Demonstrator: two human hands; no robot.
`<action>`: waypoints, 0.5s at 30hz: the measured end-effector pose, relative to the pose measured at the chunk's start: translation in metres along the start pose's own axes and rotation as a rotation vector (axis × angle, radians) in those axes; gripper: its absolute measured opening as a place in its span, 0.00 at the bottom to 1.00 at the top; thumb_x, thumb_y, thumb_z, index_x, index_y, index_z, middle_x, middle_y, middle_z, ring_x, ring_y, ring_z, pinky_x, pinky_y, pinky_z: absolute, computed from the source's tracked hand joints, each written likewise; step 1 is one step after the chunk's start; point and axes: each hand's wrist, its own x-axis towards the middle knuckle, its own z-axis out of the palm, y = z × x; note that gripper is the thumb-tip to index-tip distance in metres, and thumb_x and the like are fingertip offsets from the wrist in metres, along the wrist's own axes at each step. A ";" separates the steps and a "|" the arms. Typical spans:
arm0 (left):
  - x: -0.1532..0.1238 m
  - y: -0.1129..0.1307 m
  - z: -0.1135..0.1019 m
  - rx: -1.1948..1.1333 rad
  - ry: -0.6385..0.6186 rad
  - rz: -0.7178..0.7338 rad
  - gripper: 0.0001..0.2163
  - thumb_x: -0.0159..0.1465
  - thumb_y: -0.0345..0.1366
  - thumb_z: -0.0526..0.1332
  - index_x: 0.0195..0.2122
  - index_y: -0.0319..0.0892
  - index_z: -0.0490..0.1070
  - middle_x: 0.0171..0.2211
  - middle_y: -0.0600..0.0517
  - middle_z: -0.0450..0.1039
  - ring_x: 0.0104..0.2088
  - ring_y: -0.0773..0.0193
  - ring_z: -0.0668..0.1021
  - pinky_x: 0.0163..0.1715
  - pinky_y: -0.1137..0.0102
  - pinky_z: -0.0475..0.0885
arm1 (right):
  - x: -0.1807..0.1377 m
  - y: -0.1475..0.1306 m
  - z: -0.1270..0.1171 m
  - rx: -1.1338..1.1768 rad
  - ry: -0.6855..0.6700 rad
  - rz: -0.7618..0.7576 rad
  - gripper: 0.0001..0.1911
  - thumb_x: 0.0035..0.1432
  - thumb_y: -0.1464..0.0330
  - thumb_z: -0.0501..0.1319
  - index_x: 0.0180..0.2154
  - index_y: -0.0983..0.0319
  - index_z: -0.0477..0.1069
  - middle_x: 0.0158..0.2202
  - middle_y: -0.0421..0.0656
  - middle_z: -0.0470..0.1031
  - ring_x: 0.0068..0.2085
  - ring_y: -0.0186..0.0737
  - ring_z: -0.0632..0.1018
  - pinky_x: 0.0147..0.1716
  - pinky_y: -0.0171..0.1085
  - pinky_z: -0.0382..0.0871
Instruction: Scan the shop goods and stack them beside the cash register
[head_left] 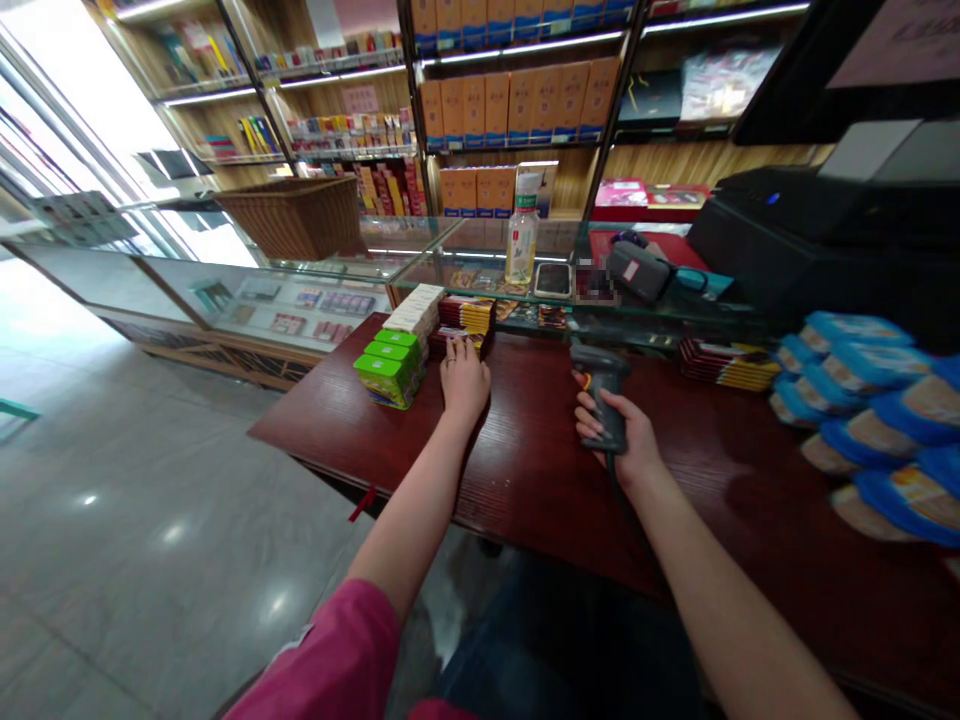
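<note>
My left hand reaches to the near side of a stack of dark red and yellow packets. Its fingers are stretched out against the lowest part of the stack, and the thumb is partly hidden. Beside it on the left stand bright green boxes, with a row of white boxes behind them. A dark grey handheld barcode scanner is gripped in my right hand, its head tilted towards the upper left. The scanner's cable hangs below the fist.
Tubs with blue lids are piled on the right of the dark wooden table. More red and yellow packets lie near them. On the glass counter stand a bottle, a phone and a wicker basket.
</note>
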 end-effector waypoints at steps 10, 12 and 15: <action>-0.014 0.017 0.004 -0.322 0.094 0.278 0.26 0.67 0.25 0.53 0.66 0.38 0.68 0.71 0.40 0.63 0.74 0.52 0.61 0.70 0.54 0.64 | -0.001 -0.018 -0.018 -0.009 0.022 -0.088 0.15 0.67 0.56 0.58 0.48 0.60 0.72 0.27 0.36 0.68 0.18 0.28 0.63 0.16 0.27 0.65; -0.026 0.040 0.005 -0.370 0.025 0.428 0.27 0.66 0.25 0.55 0.67 0.38 0.67 0.71 0.41 0.63 0.74 0.54 0.61 0.70 0.55 0.64 | -0.003 -0.031 -0.030 -0.024 0.055 -0.119 0.15 0.67 0.56 0.59 0.46 0.59 0.72 0.28 0.37 0.69 0.18 0.28 0.63 0.15 0.28 0.65; -0.040 0.085 0.013 -0.418 -0.060 0.572 0.28 0.67 0.25 0.54 0.70 0.41 0.63 0.72 0.42 0.61 0.74 0.57 0.61 0.70 0.56 0.64 | -0.014 -0.053 -0.054 -0.092 0.066 -0.176 0.15 0.64 0.56 0.61 0.45 0.58 0.73 0.29 0.38 0.70 0.18 0.30 0.63 0.14 0.30 0.64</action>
